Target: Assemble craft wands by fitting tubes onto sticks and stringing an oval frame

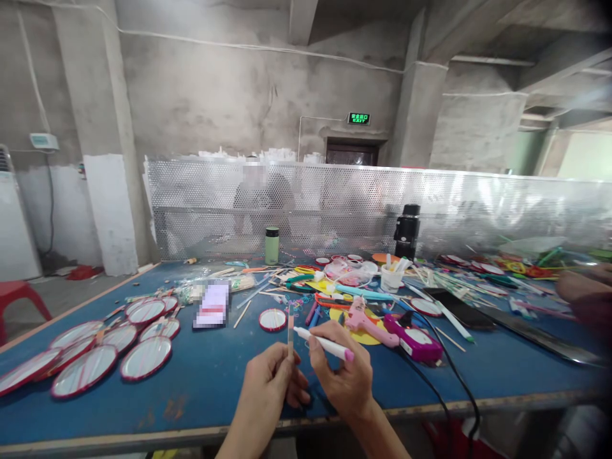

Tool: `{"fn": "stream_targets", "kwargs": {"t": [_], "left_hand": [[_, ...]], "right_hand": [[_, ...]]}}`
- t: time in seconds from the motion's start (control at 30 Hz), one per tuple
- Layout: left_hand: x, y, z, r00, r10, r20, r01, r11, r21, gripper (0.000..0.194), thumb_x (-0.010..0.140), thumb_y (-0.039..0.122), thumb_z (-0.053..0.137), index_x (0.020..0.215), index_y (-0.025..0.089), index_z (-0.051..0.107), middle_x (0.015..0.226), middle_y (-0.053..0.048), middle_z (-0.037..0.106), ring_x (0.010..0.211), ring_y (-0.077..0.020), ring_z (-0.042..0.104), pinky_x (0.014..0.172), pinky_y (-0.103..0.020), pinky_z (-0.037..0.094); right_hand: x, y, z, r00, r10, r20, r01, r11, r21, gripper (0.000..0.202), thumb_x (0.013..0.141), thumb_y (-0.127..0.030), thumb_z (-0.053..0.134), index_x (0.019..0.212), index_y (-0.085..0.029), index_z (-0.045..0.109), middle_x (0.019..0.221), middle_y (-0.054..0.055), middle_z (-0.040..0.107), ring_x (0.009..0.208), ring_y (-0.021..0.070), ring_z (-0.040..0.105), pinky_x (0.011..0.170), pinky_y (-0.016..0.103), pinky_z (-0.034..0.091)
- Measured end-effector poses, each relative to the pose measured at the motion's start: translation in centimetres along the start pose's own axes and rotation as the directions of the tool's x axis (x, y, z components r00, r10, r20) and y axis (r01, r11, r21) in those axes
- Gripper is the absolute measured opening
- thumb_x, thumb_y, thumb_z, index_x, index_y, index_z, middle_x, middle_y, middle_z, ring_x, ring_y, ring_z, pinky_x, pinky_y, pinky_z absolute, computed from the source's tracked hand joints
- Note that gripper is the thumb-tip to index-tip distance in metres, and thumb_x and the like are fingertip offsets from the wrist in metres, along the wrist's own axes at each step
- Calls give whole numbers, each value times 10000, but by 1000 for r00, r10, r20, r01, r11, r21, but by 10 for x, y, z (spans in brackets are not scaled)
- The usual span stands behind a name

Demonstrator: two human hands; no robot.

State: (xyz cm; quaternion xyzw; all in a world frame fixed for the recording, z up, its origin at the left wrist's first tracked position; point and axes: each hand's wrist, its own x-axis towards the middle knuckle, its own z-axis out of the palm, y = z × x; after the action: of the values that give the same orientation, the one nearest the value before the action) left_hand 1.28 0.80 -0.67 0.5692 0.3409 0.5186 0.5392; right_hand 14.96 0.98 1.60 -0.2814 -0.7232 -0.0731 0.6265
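Upright in my left hand (268, 382) is a thin flat wooden stick (291, 328), pinched between thumb and fingers, its upper part pinkish. My right hand (348, 373) grips a white marker pen (329, 346) with a magenta end. The pen's tip points left at the stick, very close to it; whether they touch I cannot tell. Just beyond the stick lies a small round red-rimmed disc (272, 320). To the right of my right hand rest a pink glue gun (370, 325) and a purple device (415, 340) with a pale panel.
Several larger red-rimmed discs (146, 358) overlap at left, near a phone (213, 305). Sticks, pipe cleaners and a white cup (392, 278) clutter the back. A green bottle (271, 246) and black flask (407, 233) stand before a perforated screen (201, 191); a person sits behind it. Another person's hand (581, 287) is far right.
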Motion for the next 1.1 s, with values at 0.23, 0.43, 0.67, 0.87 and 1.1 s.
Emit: {"fn": "stream_targets", "kwargs": {"t": [0.23,0.43,0.67,0.87,1.1], "left_hand": [[0,0,-1,1000,7,0,-7,1000,0,389,792,544,586,751,158,550,576,-29,663,460,-146,649,414,-188,432],[-1,0,-1,1000,0,7,0,1000,22,386,801,537,574,745,155,551,580,-30,662,461,-148,649,416,-194,435],[0,-1,-1,1000,8,8,-8,1000,29,373,815,524,562,737,160,530,580,-35,667,450,-143,641,415,-191,426],[1,-4,-3,999,3,40,-3,1000,3,363,834,518,553,761,164,533,600,-28,670,474,-149,656,427,-197,440],[1,-5,-3,999,1,35,0,1000,-13,334,820,493,577,762,165,543,586,-23,669,463,-148,654,421,-194,440]], "right_hand": [[0,0,0,1000,-14,-4,14,1000,7,137,841,-70,535,872,-188,600,725,18,621,633,136,579,592,261,472],[1,-1,0,1000,-13,-2,13,1000,-1,148,838,-59,541,886,-186,599,738,20,620,638,132,574,593,259,468],[1,-1,1,1000,-11,8,11,1000,-6,147,840,-56,540,885,-186,594,740,12,615,650,128,578,604,249,464],[5,-1,1,1000,-22,-3,22,1000,-13,150,844,-57,535,877,-190,594,740,10,618,660,124,583,614,240,471],[9,-2,1,1000,5,24,-4,999,-39,129,860,-97,528,887,-196,607,734,15,627,651,135,592,612,247,485]]}}
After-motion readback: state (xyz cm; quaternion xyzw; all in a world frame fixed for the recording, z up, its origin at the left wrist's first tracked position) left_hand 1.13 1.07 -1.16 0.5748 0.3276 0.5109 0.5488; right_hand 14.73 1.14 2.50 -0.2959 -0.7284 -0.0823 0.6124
